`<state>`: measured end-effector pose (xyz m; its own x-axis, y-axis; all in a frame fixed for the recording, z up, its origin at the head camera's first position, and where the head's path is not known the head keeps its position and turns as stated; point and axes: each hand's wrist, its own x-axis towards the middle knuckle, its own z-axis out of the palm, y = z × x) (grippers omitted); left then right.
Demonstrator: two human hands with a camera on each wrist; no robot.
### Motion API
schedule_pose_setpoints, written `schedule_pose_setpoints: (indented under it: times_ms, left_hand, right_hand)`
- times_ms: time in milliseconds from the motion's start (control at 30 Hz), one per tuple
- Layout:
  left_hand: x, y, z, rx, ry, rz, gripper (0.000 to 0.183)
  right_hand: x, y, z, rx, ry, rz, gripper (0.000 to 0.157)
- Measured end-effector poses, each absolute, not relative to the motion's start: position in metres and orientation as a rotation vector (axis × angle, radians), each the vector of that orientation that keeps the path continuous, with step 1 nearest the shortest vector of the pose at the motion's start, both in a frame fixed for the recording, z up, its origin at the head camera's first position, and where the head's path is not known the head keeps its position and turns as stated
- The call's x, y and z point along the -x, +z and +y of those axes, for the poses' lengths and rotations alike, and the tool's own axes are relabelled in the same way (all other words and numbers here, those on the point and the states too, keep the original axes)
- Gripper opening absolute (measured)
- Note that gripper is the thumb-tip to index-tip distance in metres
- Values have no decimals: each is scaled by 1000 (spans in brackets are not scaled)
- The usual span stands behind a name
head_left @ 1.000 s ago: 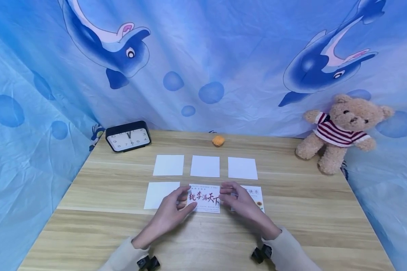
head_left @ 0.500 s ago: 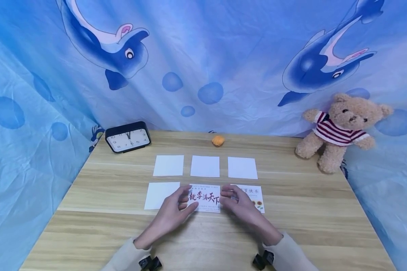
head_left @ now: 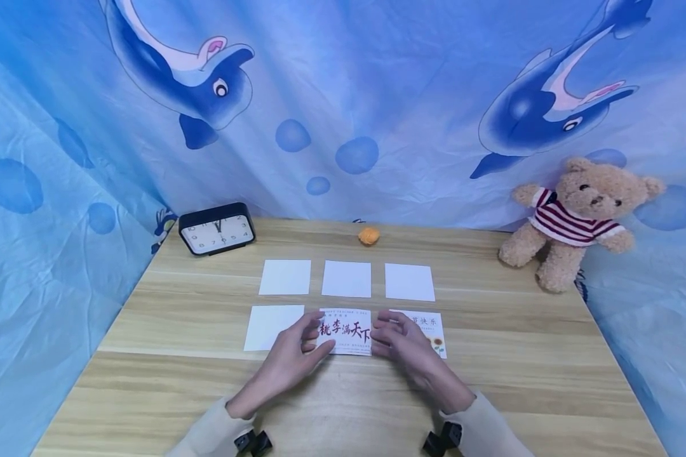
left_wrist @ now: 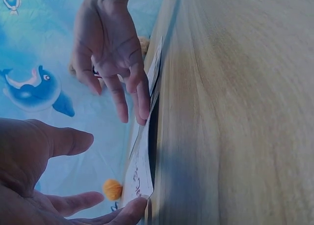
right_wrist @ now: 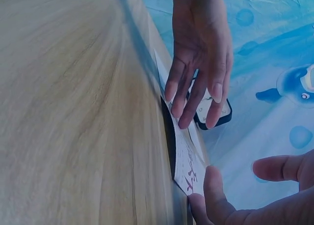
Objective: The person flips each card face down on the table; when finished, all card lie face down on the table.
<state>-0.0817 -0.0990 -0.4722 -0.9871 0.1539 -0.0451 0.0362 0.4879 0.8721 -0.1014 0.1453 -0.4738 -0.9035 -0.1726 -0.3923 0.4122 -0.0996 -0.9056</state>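
Two hands on one card: my left hand (head_left: 293,355) and right hand (head_left: 404,348) touch the ends of the calligraphy card (head_left: 345,331), middle of the front row on the table (head_left: 343,406). Fingers are nearly straight, fingertips at its edges, no real pinch. The wrist views show its near edge raised. I judge I'm mid-lift; next calls for a firmer hold.

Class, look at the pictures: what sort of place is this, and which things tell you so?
Probably a staged indoor tabletop set, not a lived-in room. A dolphin-print blue cloth hangs behind and beside a wooden table, and a teddy bear, a clock and rows of cards are laid out neatly.
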Motion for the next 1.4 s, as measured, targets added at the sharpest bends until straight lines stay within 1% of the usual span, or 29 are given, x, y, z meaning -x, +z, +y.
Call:
schedule_pose_setpoints:
  times_ms: [267,500,700,1167,1400]
  left_hand:
    - [79,-471,-94,-211,1488,2595,62]
    - [80,-467,-92,-251,1413,2648,65]
    - [79,-467,-94,-212,1417,2636,66]
    - [76,-468,-96,-165,1431,2640,64]
    - [75,-466,-96,-174,1402,2658,66]
  right_hand:
    - [100,-473,139,-211,-1996,1747,55]
    - [97,-466,135,-159,-1926,2008,54]
    - [93,-461,140,-177,-1858,2148,53]
    - [89,-462,133,-230,-1976,1989,61]
    - [92,-462,133,-279,-2033,1849,59]
